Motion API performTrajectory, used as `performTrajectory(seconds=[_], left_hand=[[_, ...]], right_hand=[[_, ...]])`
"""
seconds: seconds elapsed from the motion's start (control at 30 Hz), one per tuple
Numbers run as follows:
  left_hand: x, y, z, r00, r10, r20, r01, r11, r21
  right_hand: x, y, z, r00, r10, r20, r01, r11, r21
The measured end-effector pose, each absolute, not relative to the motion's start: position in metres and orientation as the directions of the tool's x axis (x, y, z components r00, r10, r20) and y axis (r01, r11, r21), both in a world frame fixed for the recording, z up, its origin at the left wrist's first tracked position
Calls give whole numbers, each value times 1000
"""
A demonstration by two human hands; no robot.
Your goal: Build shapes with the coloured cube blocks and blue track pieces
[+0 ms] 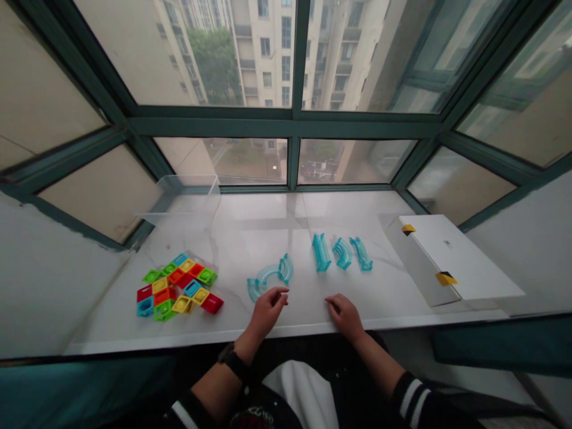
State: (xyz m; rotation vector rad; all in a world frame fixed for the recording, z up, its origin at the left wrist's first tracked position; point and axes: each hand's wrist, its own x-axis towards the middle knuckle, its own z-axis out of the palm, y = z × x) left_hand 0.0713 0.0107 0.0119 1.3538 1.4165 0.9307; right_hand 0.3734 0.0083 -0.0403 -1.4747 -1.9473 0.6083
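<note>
My left hand [270,307] is just in front of a joined curve of clear blue track pieces [269,273]. Its fingers are loosely bent and apart, with nothing in them; whether a fingertip touches the track I cannot tell. Near the front edge of the white counter, my right hand [345,316] holds nothing, its fingers half curled and pointing left. Beyond it lie three separate blue pieces: a straight track piece [320,252], a curved track piece [342,254] and a narrower track piece [361,254].
To the left lies a cluster of coloured plastic tiles [179,286]. A clear plastic bin [179,202] stands behind them. A white box [456,256] with black and yellow tabs sits at the right. Green-framed windows [292,127] close off the back.
</note>
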Motion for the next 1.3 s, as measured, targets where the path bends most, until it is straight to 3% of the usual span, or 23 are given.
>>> performTrajectory(seconds=[0.17, 0.4, 0.83, 1.07, 1.3], left_hand=[[14, -15, 7, -291, 944, -153, 340, 251, 906], [-18, -13, -20, -389, 919, -71, 381, 230, 896], [-24, 35, -30, -221, 973, 70, 628, 87, 774], [-19, 55, -30, -55, 998, 26, 798, 29, 602], [-12, 38, -31, -72, 997, -32, 828, 78, 555]], right_hand=[[369, 7, -42, -191, 964, 184, 700, 265, -663], [370, 10, -44, -209, 959, 191, 721, 283, -632], [367, 11, -44, -217, 953, 214, 755, 302, -582], [367, 13, -45, -215, 954, 209, 755, 298, -584], [366, 10, -41, -213, 953, 213, 752, 299, -587]])
